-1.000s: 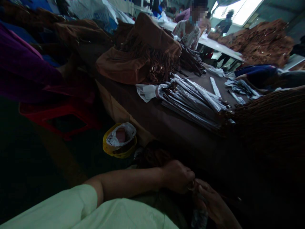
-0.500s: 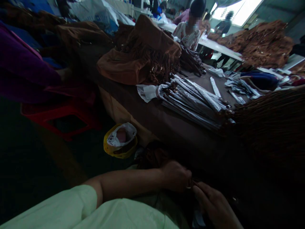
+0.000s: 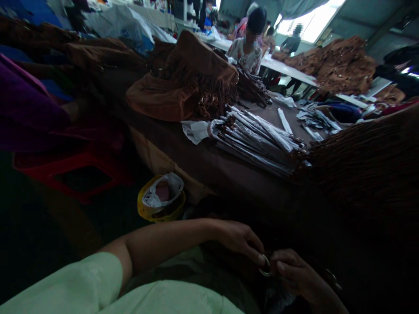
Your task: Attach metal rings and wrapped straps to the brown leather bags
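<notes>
Between my two hands is a metal ring (image 3: pixel 269 273), low in the view over dark material in my lap. My left hand (image 3: pixel 238 239) comes from the left, its thumb and fingers pinched on the ring's upper edge. My right hand (image 3: pixel 296 271) is closed just right of the ring, thumb against curled fingers. What it grips is too dark to make out. Beneath my right hand shows a crumpled pale plastic wrap (image 3: pixel 276 298).
Ahead, a brown-covered table (image 3: pixel 209 161) carries plastic-wrapped straps (image 3: pixel 258 137), brown fringed bags (image 3: pixel 163 98) and a dark fringed pile (image 3: pixel 369 161). A yellow bin (image 3: pixel 144 209) and a red stool (image 3: pixel 65 168) stand left, beside a person in purple (image 3: pixel 29 109). Other people are behind.
My hands have drawn slightly apart, and the ring now shows upright between them. The left hand has opened from a fist into a pinch. The whole view has shifted a little.
</notes>
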